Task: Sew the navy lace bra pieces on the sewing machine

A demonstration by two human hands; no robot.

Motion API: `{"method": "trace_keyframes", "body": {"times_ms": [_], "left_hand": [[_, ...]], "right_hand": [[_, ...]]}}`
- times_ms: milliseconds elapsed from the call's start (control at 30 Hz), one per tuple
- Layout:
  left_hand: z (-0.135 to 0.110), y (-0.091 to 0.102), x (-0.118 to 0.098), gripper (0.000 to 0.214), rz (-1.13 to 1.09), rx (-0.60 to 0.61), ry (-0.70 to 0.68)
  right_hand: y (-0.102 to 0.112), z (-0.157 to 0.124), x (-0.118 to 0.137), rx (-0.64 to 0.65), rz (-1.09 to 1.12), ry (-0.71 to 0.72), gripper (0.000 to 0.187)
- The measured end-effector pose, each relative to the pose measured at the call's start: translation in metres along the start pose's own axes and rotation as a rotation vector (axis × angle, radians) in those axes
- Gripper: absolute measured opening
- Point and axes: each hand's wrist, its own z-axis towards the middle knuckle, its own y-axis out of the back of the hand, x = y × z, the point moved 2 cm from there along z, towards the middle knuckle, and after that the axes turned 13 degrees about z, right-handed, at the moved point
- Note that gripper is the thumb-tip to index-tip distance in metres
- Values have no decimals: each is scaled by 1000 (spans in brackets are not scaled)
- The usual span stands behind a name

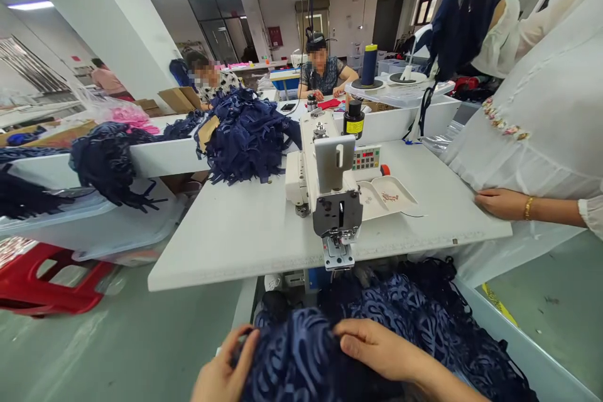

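Observation:
Low in front of me, my left hand [230, 361] grips the left edge of a navy patterned garment piece [294, 358], fingers curled round the cloth. On its right edge, my right hand [372, 345] pinches the same fabric between thumb and fingers. The cloth is slightly blurred, and its lower part runs out of the picture. Just beyond it stands a white sewing machine [306, 138] with a metal clamp plate [338, 257] at the table's front edge. Beneath and to the right lies a heap of similar navy pieces [414, 314] in a pale bin.
On the white table [235, 245] sit a navy fabric pile [254, 132] and a parts tray [386, 198] with small pieces. A person in white [556, 94] stands at right, one hand on the tabletop. Others sit behind. A red stool [61, 282] stands left.

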Motion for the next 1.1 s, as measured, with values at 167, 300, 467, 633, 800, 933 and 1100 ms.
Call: {"method": "trace_keyframes", "body": {"times_ms": [167,300,467,633,800,933,1100], "left_hand": [[9,-33,39,45,432,83,38],[6,-93,34,31,422,156,85],[15,-93,1,42,340,31,-53],[10,-54,-94,46,34,89,-508],[-13,8,-177,40,-523,556,-758],[-21,56,-205,28,-582,403,-865],[-23,66,-218,20,-659,233,-741]], "right_hand": [[56,1,-17,-434,-577,-87,32],[76,-11,-50,-457,-1025,-331,21],[62,-31,-36,-357,-758,-174,19],[32,-43,33,-131,-537,-75,30],[30,-60,68,-163,-484,-44,40],[33,-66,53,-269,-344,-139,60],[27,-40,61,-563,86,59,46]]}}
